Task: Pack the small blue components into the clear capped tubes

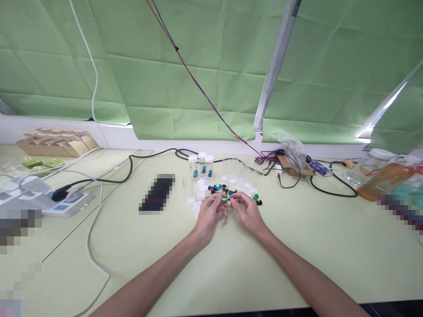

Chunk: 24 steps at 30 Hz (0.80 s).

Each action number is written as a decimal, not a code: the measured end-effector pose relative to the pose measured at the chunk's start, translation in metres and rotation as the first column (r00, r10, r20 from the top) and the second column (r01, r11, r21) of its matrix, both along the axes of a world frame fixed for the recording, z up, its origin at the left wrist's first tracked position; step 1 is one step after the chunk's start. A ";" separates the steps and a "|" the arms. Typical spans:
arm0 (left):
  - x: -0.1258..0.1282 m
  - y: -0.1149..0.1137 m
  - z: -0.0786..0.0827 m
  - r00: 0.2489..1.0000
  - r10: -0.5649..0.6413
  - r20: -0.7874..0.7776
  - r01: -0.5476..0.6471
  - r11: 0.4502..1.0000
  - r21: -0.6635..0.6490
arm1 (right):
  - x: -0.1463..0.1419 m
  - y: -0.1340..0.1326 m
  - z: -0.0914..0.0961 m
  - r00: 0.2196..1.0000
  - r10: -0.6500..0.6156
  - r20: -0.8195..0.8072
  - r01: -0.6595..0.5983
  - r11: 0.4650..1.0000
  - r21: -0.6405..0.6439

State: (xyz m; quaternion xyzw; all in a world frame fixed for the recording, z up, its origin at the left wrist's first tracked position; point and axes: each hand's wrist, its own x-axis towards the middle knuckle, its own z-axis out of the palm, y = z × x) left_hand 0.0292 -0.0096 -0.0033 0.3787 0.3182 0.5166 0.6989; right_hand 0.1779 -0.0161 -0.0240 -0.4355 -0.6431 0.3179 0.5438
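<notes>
Near the middle of the table, my left hand [211, 211] pinches a small green cylindrical part [225, 200] with a thin rod running off to its left. From the other side, my right hand [247, 211] has thumb and finger closed on the small dark tip at the part's right end. Just beyond my fingers lie loose blue and black pieces [217, 187], partly hidden by my hands. Green and black pieces [256, 198] rest beside my right hand. Several white caps [201, 187] surround the pile. Capped clear tubes [202, 167] holding blue pieces stand upright behind it.
Open clear tubes [243, 167] stand behind the pile. A blurred dark rectangle [157, 194] lies to the left, with a power strip [71, 204] and cables farther left. At right are a small cardboard box [295, 166], tangled wires and an orange bottle [385, 181].
</notes>
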 end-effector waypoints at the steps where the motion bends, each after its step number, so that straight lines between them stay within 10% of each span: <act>1: 0.000 0.000 0.000 1.000 -0.001 0.000 0.001 1.000 0.003 | 0.000 0.000 0.001 1.000 0.000 0.001 0.000 1.000 0.000; 24: 0.000 -0.002 0.000 1.000 0.011 -0.016 -0.010 1.000 0.018 | -0.001 0.000 0.006 1.000 -0.019 0.019 0.019 1.000 -0.015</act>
